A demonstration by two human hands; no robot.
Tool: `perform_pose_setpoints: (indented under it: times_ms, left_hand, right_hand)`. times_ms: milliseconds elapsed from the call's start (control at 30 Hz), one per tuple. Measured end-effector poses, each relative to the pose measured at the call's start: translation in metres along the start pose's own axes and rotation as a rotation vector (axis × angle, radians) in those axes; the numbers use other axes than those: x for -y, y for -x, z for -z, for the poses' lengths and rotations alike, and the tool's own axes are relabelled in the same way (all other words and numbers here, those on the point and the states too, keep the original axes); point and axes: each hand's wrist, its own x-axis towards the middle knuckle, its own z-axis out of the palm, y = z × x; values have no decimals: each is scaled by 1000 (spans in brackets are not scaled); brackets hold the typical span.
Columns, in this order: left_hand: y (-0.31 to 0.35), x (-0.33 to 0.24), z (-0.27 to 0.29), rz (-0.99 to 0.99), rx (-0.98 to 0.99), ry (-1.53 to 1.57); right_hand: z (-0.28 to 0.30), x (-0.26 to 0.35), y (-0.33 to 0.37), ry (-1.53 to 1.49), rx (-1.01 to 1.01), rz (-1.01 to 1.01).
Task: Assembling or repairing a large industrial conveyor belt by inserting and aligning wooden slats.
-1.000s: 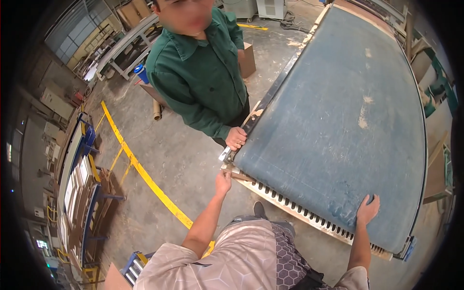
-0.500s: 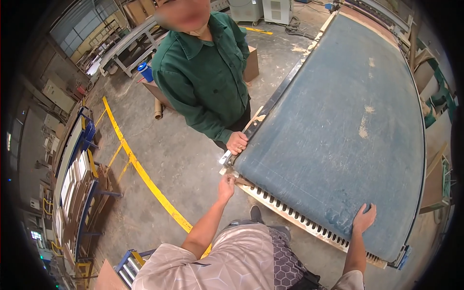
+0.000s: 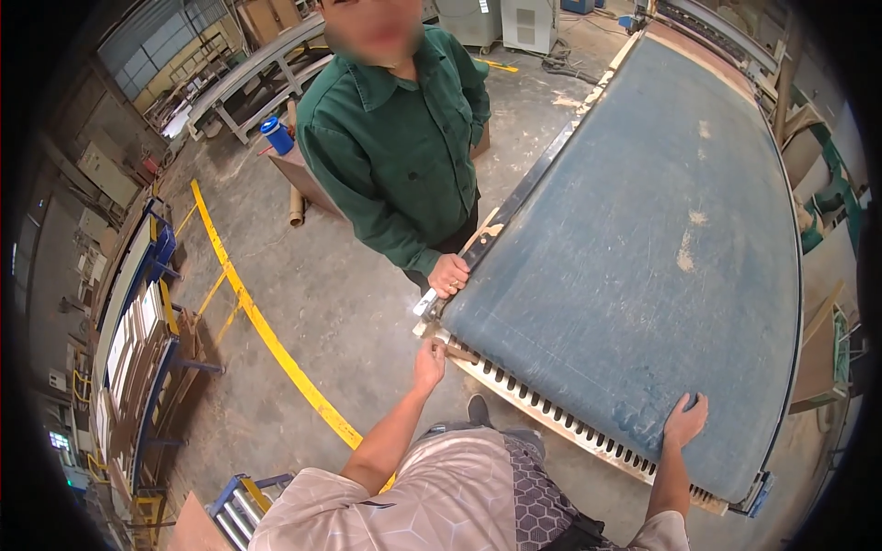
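A wide blue-grey conveyor belt, scuffed and marked with pale dust patches, stretches away from me on the right. My right hand rests on its near end, fingers apart. Along that end runs a pale slotted strip with dark openings. At the strip's left corner is my left hand, its fingers closed; what they grip, if anything, is hidden. Just beyond it, another person's hand lies on the dark side rail of the conveyor.
A person in a green shirt stands at the conveyor's left side. A rack of leaning panels is at far left, beyond a yellow floor line. A small roller stand is close by at lower left. A blue container stands behind the person.
The view has shifted slightly. The person in green stands a little more upright, the head farther right. Both my hands remain at the conveyor's near end.
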Motion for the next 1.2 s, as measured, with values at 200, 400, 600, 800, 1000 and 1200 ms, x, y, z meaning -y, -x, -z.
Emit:
perform_pose_setpoints:
  times_ms: [200,400,600,800,1000,1200]
  left_hand:
    - [-4,3,4,56,-68,-1]
    - [-17,28,19,40,-204,100]
    - [-32,32,39,87,-366,105]
    - [-14,-1,62,94,-459,141]
    - [-1,9,77,13,-545,159]
    - [3,-30,99,-69,-503,54]
  right_hand:
    - [1,-7,3,4,6,-22]
    - [1,-2,0,-5,-3,-22]
    - [0,4,-4,-13,14,-16]
    - [3,-8,7,1,-34,5]
    - [-7,-17,7,20,16,-8]
    - [-5,-17,-10,-51,-109,34]
